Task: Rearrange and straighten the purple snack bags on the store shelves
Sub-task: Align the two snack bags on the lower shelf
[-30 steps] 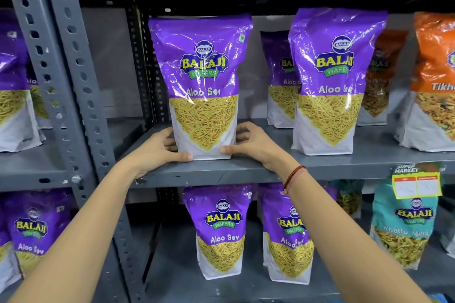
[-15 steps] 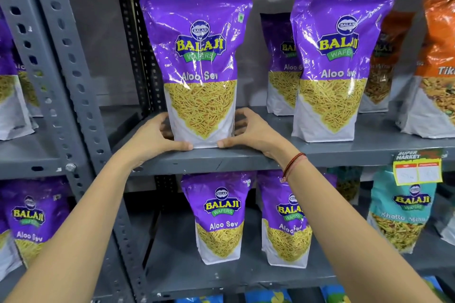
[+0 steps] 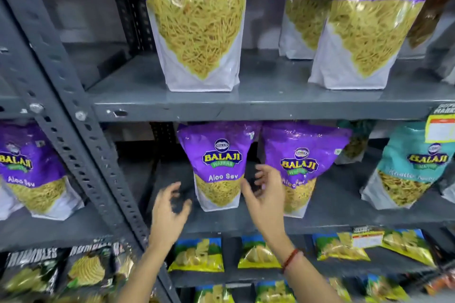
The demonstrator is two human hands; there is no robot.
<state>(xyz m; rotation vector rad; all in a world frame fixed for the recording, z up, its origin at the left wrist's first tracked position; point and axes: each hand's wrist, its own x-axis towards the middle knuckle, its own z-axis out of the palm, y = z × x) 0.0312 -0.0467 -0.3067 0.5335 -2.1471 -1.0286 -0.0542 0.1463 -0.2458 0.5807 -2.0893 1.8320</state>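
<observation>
On the middle shelf (image 3: 344, 219) a purple Aloo Sev bag (image 3: 218, 167) stands upright. A second purple bag (image 3: 304, 165) leans just right of it. My left hand (image 3: 170, 206) is open, blurred, a little left of the first bag's base and not touching it. My right hand (image 3: 264, 194) is open between the two bags, partly covering the second bag's lower left. On the upper shelf (image 3: 246, 106) stands the purple bag (image 3: 197, 29) with no hand on it, and two more purple bags (image 3: 369, 32) are to its right.
A grey slotted upright (image 3: 73, 130) runs diagonally at left, with another purple bag (image 3: 32, 172) beyond it. A teal bag (image 3: 408, 170) and price tag (image 3: 440, 128) sit at right. Yellow chip packets (image 3: 197, 256) and dark packets (image 3: 32, 268) fill the lowest shelf.
Both hands let go of the upper-shelf bag and dropped to the middle shelf, opening on either side of the lower purple bag. The view tilted downward.
</observation>
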